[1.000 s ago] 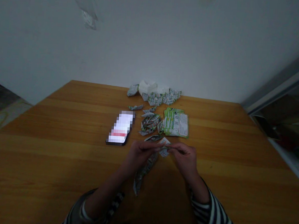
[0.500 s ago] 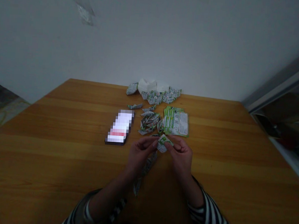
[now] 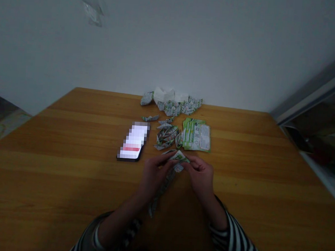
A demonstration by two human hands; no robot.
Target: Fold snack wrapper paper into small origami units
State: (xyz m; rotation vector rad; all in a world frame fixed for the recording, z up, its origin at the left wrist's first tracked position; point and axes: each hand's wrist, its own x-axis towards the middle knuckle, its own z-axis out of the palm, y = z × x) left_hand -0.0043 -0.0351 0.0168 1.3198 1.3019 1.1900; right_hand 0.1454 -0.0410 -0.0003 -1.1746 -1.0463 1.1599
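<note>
Between my two hands is a small folded paper piece, white with green print. My left hand pinches its left side with thumb and fingers. On the opposite side, my right hand grips it the same way. A strip of folded printed paper lies on the table below, partly hidden behind my left hand and forearm. Just beyond my hands sits a cluster of folded paper pieces. Beside that cluster, to the right, is a stack of flat green and white printed sheets.
A phone with a lit, blurred screen lies left of the paper cluster on the wooden table. Folded paper shapes and white tissue stand at the back against the wall. Clear plastic hangs on the wall.
Both hands have moved slightly left with the paper piece. Its upper part is now tilted or folded differently, and my thumbs have shifted on it.
</note>
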